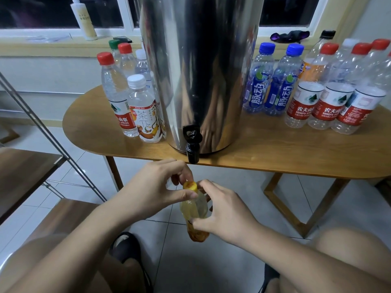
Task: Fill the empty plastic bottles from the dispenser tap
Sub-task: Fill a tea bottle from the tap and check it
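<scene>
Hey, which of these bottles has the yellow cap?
The bottle held below the tap: left hand pinches its yellow cap, right hand grips its body. No bottle on the table has one.

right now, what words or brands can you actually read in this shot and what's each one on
"脉动": labels of the two blue-cap bottles.
"农夫山" and "NONGFU", cut off: red-label bottles on the right.
"山泉" and "SPRING 550ml": left red-cap bottle.
"茶π": white-cap tea bottle.
Too blurred to read: windowsill bottle, orange-label bottle, held bottle.
</scene>
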`<state>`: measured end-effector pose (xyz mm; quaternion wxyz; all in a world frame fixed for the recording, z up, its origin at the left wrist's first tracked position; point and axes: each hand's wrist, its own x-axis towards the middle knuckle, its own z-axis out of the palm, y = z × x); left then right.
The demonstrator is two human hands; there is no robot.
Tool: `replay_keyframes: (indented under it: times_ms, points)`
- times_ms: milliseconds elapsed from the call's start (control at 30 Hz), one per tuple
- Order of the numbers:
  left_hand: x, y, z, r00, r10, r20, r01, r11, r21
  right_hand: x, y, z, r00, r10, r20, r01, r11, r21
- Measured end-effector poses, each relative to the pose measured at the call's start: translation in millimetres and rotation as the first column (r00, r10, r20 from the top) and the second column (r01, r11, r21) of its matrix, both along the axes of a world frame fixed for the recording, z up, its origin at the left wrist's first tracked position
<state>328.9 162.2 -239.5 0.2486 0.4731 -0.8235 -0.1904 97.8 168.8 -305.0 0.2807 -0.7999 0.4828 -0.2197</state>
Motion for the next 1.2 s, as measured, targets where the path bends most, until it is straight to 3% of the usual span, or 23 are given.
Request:
replay_keyframes:
  times_ms: [233,433,667,933,1067,1200]
  points:
    - [-5.9,0.7,1.9,1.000,0.006,-0.004,-0.007,1.000,-0.023,-0.7,-0.9,2.1,1.000,-0.007,0.000,0.007,1.000,-0.012]
    - [-6.6,2.6,9.8,1.000,-0.014,0.025,0.013,0.998,0.056,-4.0,-4.1,4.5,1.000,-0.016,-0.005,0.016,1.000,-0.004]
    - [-4.5,1.4,5.5,0.987,0.095,0.132,-0.080,0.990,-0.113,-3.6,-4.0,5.9,1.000,-0.002,-0.024,0.002,1.000,-0.002]
    - [-7.5,2.5,10.1,0.983,-0.016,0.182,0.027,0.998,-0.055,-2.5,-2.3,3.7,1.000,-0.001,-0.023,0.000,1.000,-0.013]
    - [-3.9,1.5,10.5,0.987,-0.071,0.141,0.075,0.997,-0.025,-3.7,-2.3,5.0,1.000,-0.014,-0.019,0.013,1.000,-0.023]
    - [-4.4,3.4,11.0,0.994,0.005,0.106,-0.001,1.000,-0.030,-2.2,-1.6,6.3,1.000,-0.001,-0.007,0.001,1.000,-0.020]
